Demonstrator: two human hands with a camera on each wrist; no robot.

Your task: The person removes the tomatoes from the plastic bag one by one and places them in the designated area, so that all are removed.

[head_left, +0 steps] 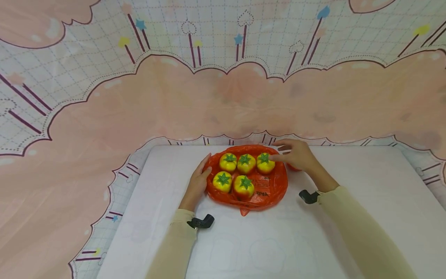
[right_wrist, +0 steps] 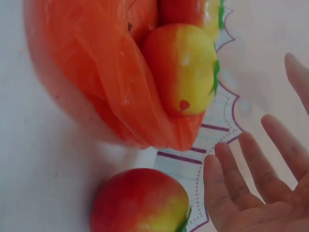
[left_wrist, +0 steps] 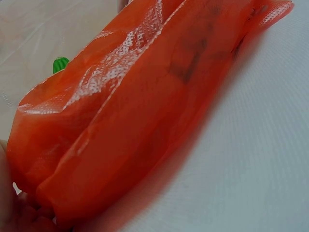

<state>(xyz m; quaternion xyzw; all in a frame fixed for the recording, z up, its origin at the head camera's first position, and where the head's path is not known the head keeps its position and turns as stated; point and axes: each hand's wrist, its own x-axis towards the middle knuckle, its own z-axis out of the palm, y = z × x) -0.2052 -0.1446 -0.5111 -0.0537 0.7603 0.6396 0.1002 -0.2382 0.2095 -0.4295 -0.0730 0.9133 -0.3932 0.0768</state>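
A red plastic bag (head_left: pixel 275 190) lies spread with its rim rolled out, holding several yellow-and-red toy fruits with green star-shaped caps, one of them a front fruit (head_left: pixel 244 187). My left hand (head_left: pixel 196 184) grips the bag's left side, thumb at the rim; in the left wrist view the bag wall (left_wrist: pixel 125 116) hides most of its fingers. Over the bag's right edge, my right hand (head_left: pixel 294 155) has spread fingers and holds nothing, its thumb near the back-right fruit (head_left: pixel 265 164). A loose fruit (right_wrist: pixel 140 203) sits on the table beside the bag, mostly hidden under that hand in the head view.
The white table (head_left: pixel 251 248) runs toward me in front of the bag. Behind its far edge hangs a pink cloth (head_left: pixel 223 104) with cloud shapes and stars. Black wrist mounts (head_left: pixel 308 196) stick out from both sleeves.
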